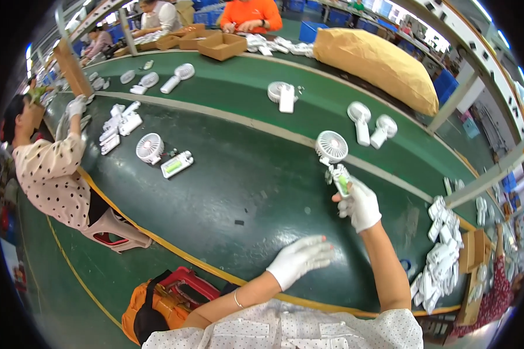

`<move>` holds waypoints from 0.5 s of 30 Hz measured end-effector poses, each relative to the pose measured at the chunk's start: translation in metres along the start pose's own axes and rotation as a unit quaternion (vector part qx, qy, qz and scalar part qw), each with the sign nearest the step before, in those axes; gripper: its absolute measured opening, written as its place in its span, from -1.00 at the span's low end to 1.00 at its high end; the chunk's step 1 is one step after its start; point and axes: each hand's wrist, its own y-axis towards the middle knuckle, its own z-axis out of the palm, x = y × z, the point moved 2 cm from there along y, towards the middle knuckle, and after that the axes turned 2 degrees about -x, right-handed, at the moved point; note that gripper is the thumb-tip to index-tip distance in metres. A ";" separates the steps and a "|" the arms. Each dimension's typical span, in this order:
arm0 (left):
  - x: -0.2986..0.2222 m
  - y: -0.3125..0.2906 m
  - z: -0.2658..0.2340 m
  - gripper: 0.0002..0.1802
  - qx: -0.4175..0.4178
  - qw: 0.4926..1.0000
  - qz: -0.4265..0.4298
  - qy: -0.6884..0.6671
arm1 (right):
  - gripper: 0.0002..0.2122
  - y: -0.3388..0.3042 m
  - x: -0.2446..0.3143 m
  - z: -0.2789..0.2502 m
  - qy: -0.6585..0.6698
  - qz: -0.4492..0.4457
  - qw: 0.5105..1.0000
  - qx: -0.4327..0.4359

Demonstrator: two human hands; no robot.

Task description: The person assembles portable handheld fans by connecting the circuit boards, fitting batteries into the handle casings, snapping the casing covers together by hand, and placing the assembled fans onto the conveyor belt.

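A white handheld fan (332,146) with an opened handle hangs over the green bench, gripped at its handle by my right hand (361,205). A green battery (343,185) shows inside that handle. Closer to the bench's yellow edge, my left hand (300,263) is stretched out flat with its fingers extended and nothing in it. Both hands wear white gloves with some fingertips bare. Farther left on the bench lies another fan head (150,148), joined to an open handle (177,165) that also shows a green battery.
White handle parts pile up (439,262) at the right beside a cardboard box (474,250). More fans (283,96) lie on the far belt. A co-worker (52,168) sits at the left. A large tan sack (372,64) lies beyond the belt. An orange bag (148,308) rests below the bench edge.
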 end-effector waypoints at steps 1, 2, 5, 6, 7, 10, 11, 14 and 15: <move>0.000 0.002 -0.001 -0.54 -0.002 1.000 0.011 -0.002 | -0.67 -0.019 -0.012 -0.003 0.045 0.044 0.998 0.016; -0.002 0.003 0.002 -0.53 -0.011 1.000 0.028 -0.008 | -0.69 -0.040 -0.024 -0.005 0.094 0.074 0.993 0.012; -0.004 -0.002 0.012 -0.49 0.012 0.995 0.092 0.042 | -0.68 -0.103 -0.057 -0.011 0.210 0.162 0.960 0.089; -0.002 0.000 0.011 -0.49 0.007 0.994 0.069 0.089 | -0.66 -0.121 -0.066 -0.008 0.203 0.172 0.959 0.093; 0.002 0.009 0.003 -0.47 0.018 0.987 0.051 0.149 | -0.64 -0.138 -0.071 -0.002 0.197 0.182 0.958 0.099; -0.003 0.002 0.016 -0.44 -0.004 0.938 0.059 0.342 | -0.62 -0.178 -0.075 0.010 0.041 0.218 0.963 0.155; -0.003 -0.001 0.019 -0.44 -0.003 0.937 0.052 0.346 | -0.63 -0.184 -0.073 0.014 -0.008 0.205 0.965 0.165; 0.000 -0.012 0.024 -0.45 0.075 0.951 -0.040 0.297 | -0.66 -0.190 -0.078 0.004 -0.047 0.187 0.955 0.227; -0.003 -0.017 0.026 -0.45 0.076 0.950 -0.042 0.301 | -0.67 -0.190 -0.078 0.004 -0.063 0.173 0.946 0.267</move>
